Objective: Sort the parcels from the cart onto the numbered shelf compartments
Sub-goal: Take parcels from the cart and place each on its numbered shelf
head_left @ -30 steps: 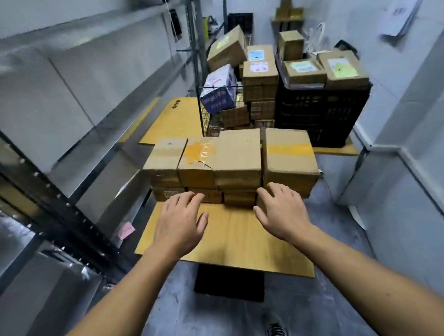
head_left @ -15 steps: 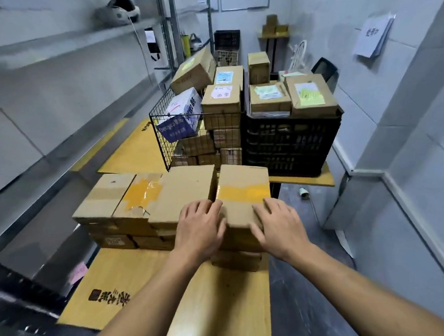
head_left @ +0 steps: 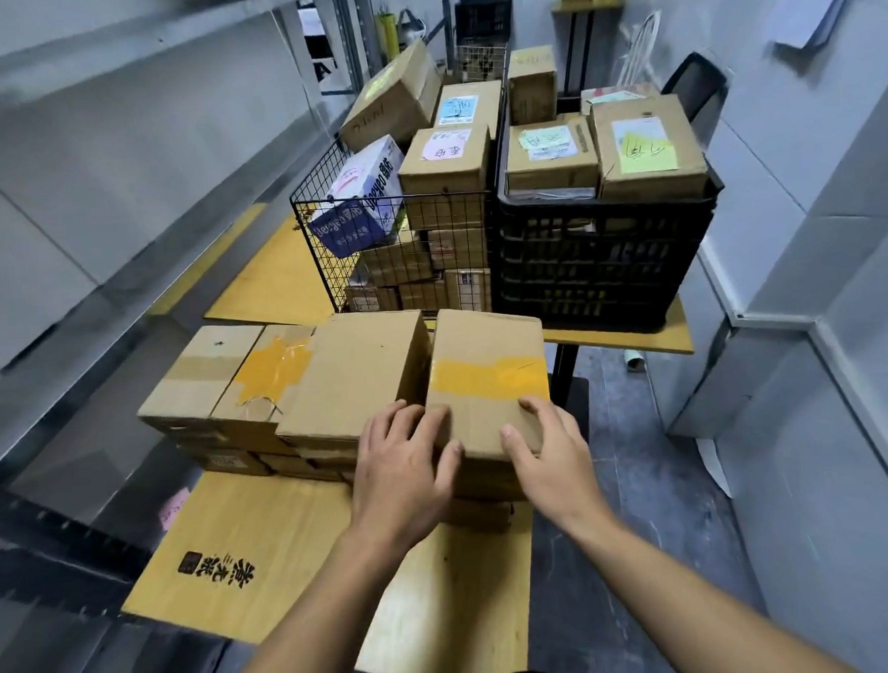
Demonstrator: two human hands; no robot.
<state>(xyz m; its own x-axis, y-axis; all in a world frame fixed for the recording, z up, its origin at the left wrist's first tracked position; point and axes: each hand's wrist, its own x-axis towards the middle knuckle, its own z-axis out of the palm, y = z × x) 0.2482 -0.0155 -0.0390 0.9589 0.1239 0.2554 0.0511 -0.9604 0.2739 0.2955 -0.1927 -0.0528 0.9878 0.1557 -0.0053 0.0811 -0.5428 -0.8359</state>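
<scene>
A brown parcel with a yellow tape band tops the right end of a row of stacked parcels on a wooden cart top. My left hand grips its near left corner and my right hand grips its near right corner, thumbs on the front face. The parcel looks slightly raised and tilted above its neighbours. Beside it lie a plain brown parcel and one with torn yellow tape. The grey metal shelf runs along the left.
Behind the row, a wire basket and a black crate hold several labelled parcels. A second wooden board lies further back. A white wall closes the right side, with grey floor between it and the cart.
My hands moved from the cart top up onto the yellow-taped parcel and closed on its near corners. The view moved closer and the parcel looks lifted a little.
</scene>
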